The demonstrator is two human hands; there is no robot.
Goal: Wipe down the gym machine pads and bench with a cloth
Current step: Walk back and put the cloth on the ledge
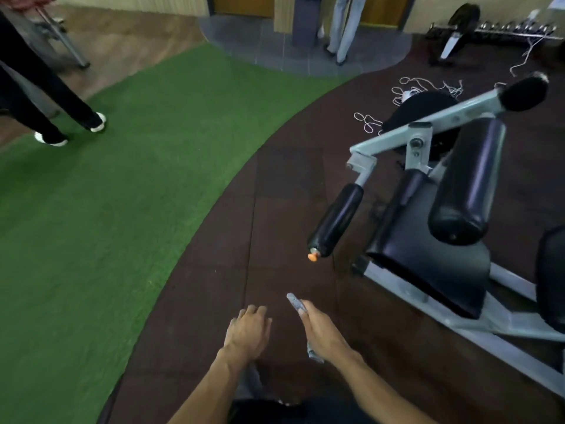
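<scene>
Holding a grey cloth [296, 302] pinched shut in its grip, the right hand [322, 330] hangs over the dark rubber floor [284, 215], the cloth poking out past the fingertips and below the palm. Just beside it the left hand [248, 332] hovers empty, fingers loosely spread. Ahead to the right stands the gym machine [406, 139], its black roller pad [336, 221] and seat pad [428, 255] well apart from the cloth
</scene>
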